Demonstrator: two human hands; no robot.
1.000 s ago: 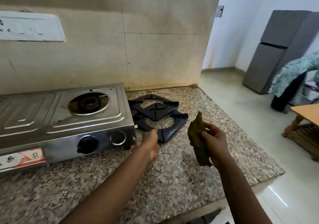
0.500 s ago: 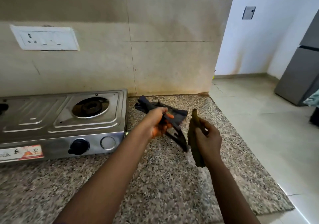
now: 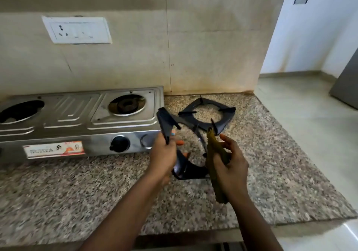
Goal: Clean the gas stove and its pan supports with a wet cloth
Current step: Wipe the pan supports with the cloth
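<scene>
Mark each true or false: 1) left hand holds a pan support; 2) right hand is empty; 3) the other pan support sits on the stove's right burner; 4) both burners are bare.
1) True: the left hand grips a black pan support, lifted and tilted.
2) False: the right hand holds an olive-green cloth.
3) False: the second pan support lies flat on the granite counter, right of the stove.
4) True: neither burner carries a support.
</scene>
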